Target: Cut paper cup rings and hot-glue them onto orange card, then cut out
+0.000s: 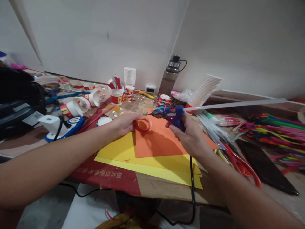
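My right hand (187, 133) is wrapped round the handle of a blue hot glue gun (175, 117), with a small red light lit on its side. A long translucent glue stick (238, 104) sticks out of its back. The nozzle points left, close to the rim of a short red ring cut from a paper cup (144, 129). That ring stands on the orange paper (157, 148), and the fingers of my left hand (127, 124) are closed at its left edge; my fingertips are partly hidden. Yellow sheets (114, 152) lie beneath the orange one.
Behind are stacked paper cups (205, 89), a water bottle (169, 76) and a cup holding red pieces (116, 95). Cut cup rings (71, 108) and a blue-and-white device (64, 127) lie left. To the right are red-handled scissors (243, 165), a dark tablet-like slab (264, 165) and pipe cleaners (281, 133).
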Demonstrator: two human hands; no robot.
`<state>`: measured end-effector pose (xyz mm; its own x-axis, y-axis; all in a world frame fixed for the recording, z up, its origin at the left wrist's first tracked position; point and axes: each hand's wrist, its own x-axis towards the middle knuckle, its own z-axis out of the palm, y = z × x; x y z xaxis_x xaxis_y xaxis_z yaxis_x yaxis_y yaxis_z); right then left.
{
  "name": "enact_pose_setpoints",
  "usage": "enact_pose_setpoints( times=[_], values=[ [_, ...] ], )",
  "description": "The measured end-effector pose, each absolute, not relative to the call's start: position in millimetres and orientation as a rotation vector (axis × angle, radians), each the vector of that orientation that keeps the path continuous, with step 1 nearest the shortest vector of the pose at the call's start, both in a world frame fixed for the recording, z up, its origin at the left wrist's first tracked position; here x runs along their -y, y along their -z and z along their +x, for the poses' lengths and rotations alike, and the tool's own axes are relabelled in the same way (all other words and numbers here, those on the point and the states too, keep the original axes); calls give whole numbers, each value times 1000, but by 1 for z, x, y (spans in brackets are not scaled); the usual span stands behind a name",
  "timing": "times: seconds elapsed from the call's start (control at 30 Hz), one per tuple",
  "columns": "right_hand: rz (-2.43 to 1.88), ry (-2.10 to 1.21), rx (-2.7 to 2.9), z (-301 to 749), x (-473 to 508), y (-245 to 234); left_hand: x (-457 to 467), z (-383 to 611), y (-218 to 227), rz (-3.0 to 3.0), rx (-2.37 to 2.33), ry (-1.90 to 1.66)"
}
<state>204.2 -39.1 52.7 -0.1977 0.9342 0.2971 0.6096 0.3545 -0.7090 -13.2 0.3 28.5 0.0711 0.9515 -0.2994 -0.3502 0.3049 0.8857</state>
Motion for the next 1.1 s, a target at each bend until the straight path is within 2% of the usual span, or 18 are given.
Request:
enact_pose_setpoints(
  times=[0.47,1.1],
  values=[
    [-1269,-631,1888,207,39,-46,-6,-26,-22,759,-1013,-974],
    [-1339,-647,1909,206,37,-36,-6,-23,-20,771,-1024,-1012]
  ],
)
